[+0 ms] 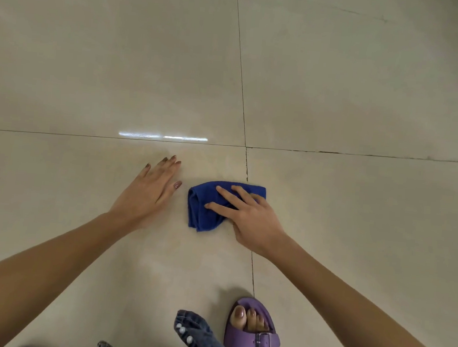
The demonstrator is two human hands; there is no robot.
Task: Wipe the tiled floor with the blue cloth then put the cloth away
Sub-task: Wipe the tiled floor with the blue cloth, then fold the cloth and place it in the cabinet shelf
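A folded blue cloth [205,210] lies on the glossy beige tiled floor [121,67], just left of a vertical grout line. My right hand [248,219] rests flat on the cloth's right half, fingers spread and pressing it down. My left hand [148,191] lies palm down on the bare tile just left of the cloth, fingers together, touching nothing else. A small gap separates the left thumb from the cloth's edge.
A foot in a purple buckled sandal [255,336] stands on the tile near the bottom middle. Beside it hangs a denim trouser hem [197,336] with white beads. Grout lines cross just beyond the cloth [246,147]. A light reflection streaks the floor [162,136].
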